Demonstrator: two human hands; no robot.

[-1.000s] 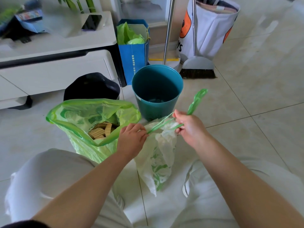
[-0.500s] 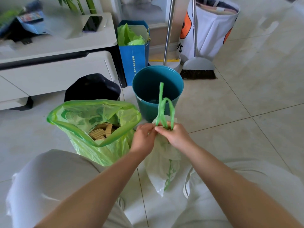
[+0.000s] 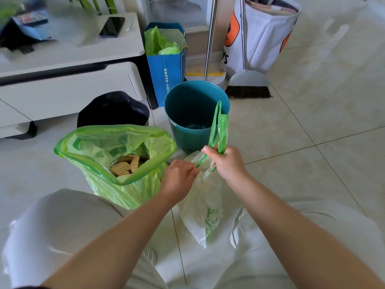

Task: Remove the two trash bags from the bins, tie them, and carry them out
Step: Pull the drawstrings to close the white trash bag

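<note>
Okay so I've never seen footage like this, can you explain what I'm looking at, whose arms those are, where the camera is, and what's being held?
The camera sits on a person's head, looking down, so the arms are their own. No robot here. On the tiled floor stand an empty teal bin, a black bin, and an open green bag with cardboard pieces inside. The left hand and right hand grip the green drawstrings of a whitish bag, apparently tying it. Behind are a broom and a blue paper bag.
</note>
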